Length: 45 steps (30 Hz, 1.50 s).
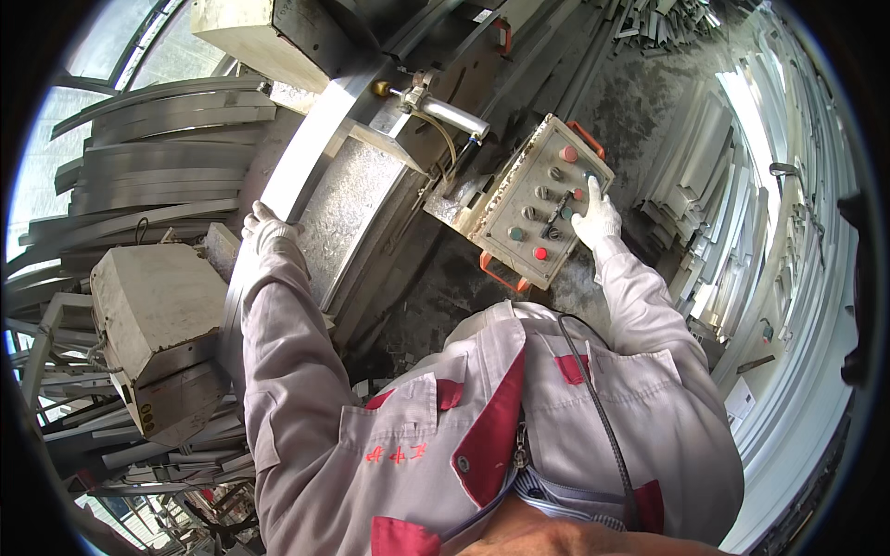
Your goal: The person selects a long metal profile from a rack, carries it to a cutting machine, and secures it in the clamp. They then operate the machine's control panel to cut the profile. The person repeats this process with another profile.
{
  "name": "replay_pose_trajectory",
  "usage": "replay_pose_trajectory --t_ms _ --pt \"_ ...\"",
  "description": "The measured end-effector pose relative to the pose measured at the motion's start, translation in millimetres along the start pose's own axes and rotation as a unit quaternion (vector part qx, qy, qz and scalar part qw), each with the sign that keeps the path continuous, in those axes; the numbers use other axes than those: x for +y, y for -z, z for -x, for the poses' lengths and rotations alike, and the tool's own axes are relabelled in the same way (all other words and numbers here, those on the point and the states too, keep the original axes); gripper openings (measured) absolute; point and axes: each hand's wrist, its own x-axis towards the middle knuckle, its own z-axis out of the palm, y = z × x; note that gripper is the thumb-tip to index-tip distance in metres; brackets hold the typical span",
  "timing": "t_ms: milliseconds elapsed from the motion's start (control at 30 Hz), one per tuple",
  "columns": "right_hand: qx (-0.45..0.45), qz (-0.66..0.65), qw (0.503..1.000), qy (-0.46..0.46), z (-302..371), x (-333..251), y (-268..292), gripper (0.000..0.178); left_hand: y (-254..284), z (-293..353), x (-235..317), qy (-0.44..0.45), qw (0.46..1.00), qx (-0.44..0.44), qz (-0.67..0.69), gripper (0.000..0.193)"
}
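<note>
My gloved left hand (271, 230) is closed over a long pale metal profile (301, 167), its thumb on the profile's right edge. The profile lies along the machine bed (357, 208) and runs between two box-shaped machine housings. On the right, my gloved right hand (598, 222) is at a beige control box (527, 218). Its index finger stretches out onto the panel near the upper right corner, where the fingertip covers whatever lies beneath. That hand holds nothing. Red, green and black buttons and knobs dot the panel, with a red mushroom button (567, 154) near its top.
A beige housing (158, 315) stands left of my left arm, another housing (269, 32) at the far end. A pneumatic cylinder (450, 116) with a hose sits above the bed. Stacked metal profiles (167, 153) fill the left; more long profiles (695, 157) lie at right.
</note>
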Motion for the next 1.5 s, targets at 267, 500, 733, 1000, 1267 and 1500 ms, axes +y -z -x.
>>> replay_pose_trajectory --t_ms 267,500,733,1000,1267,1500 --pt "-0.01 -0.001 1.0 0.015 1 4 7 0.109 3 2 1 0.005 1.0 -0.012 -0.001 0.138" --pt "0.006 -0.024 0.999 0.03 2 5 6 0.104 -2 -4 -1 -0.003 1.0 -0.01 -0.01 0.141" --pt "-0.004 -0.032 0.999 0.026 5 5 8 0.098 3 1 -4 -0.012 1.0 -0.011 -0.01 0.143" --pt "0.037 -0.172 0.984 0.02 12 10 -10 0.077 5 -1 0 -0.004 1.0 -0.024 -0.018 0.145" --pt "-0.179 -0.43 0.866 -0.184 53 -23 -37 0.042 5 4 -1 -0.009 0.999 -0.005 -0.031 0.136" --pt "-0.091 -0.212 0.972 -0.032 47 -26 -31 0.041 8 6 3 -0.003 0.999 -0.01 -0.032 0.138"
